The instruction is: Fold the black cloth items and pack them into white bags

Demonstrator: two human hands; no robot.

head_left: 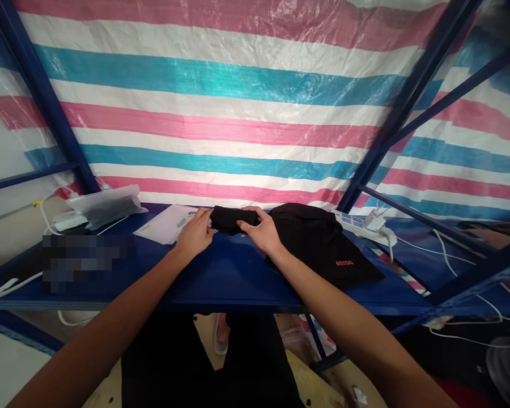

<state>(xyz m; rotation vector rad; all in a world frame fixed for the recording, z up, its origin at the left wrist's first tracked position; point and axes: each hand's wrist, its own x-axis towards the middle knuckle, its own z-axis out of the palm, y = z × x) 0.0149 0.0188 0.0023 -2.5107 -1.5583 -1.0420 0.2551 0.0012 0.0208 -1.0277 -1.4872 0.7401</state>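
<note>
Above the blue shelf, both hands hold a small black bundle that looks like folded or rolled fabric; its exact kind is unclear. My left hand is closed on its left end, and some of those fingers are hidden. At the other end, my right hand grips it with the thumb across the near face. Just right of this hand lies a black cloth item with small orange lettering, perhaps a garment or bag. White paper with a printed mark rests beside my left hand.
A white power strip with plugs and cables sits at the right. On the left are a translucent plastic bag, white cables and a blurred dark area. Blue metal posts frame the shelf before a striped tarp.
</note>
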